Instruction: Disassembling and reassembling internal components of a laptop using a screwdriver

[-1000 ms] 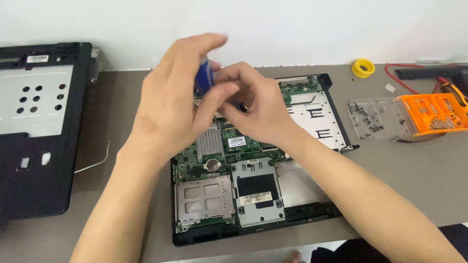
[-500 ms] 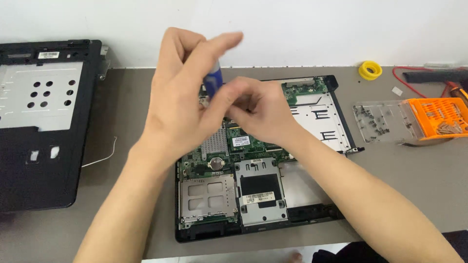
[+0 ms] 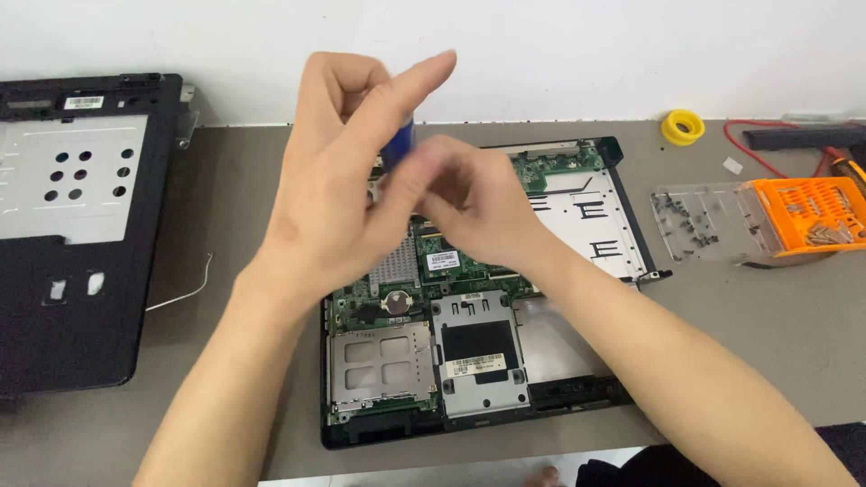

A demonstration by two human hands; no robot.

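Screwdriver handle (image 3: 400, 142), blue, sits gripped between both hands, left (image 3: 347, 180) and right (image 3: 474, 203), above opened laptop (image 3: 469, 352).

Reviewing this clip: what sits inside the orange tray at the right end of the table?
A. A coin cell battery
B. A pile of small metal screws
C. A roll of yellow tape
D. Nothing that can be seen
B: the orange tray holds a small heap of metal screws, while the yellow roll lies apart on the table, nearer the wall.
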